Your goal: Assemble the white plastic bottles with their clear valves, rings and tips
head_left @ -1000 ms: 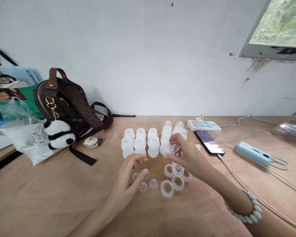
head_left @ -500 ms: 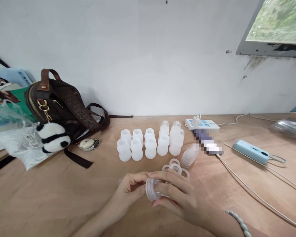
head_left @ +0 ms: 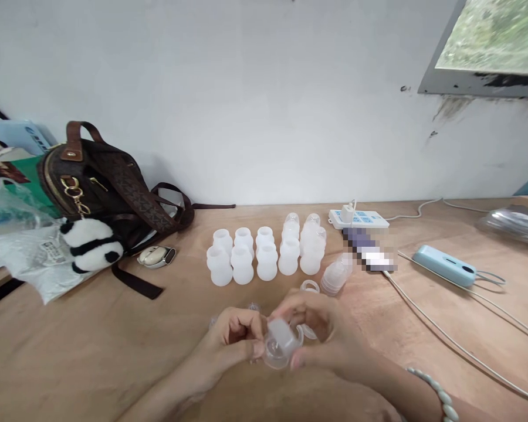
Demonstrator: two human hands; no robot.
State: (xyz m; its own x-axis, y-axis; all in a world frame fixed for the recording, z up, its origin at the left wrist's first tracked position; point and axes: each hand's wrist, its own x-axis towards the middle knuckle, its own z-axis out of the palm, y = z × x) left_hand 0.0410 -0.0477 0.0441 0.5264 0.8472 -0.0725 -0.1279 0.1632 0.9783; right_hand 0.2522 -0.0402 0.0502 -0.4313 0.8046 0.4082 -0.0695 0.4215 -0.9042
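Observation:
Between my hands is a small clear plastic cap (head_left: 278, 350) with a round rim, slightly blurred. My left hand (head_left: 235, 340) pinches its left edge between thumb and fingers. Curved over its right side, my right hand (head_left: 321, 334) grips it with thumb below and fingertips on top. Translucent rings (head_left: 310, 285) lie just behind my right hand, partly hidden by it. A small clear piece (head_left: 254, 306) shows behind my left fingers, too covered to name. Beyond stand several frosted white bottle-shaped containers (head_left: 242, 266) in two rows, the right-hand ones topped with clear domes (head_left: 313, 221).
A stack of clear dome caps (head_left: 335, 275) lies right of the rings. Farther right are a power strip (head_left: 365, 219), a pixelated phone-like object (head_left: 367, 249), a blue power bank (head_left: 444, 266) and white cables. At left are a brown backpack (head_left: 110, 176), panda plush (head_left: 92, 246) and computer mouse (head_left: 154, 256).
The clear cap has turned from lying sideways to rim-down tilt between my hands. My right hand has shifted its grip, its fingers now arched over the cap. The view has shifted slightly.

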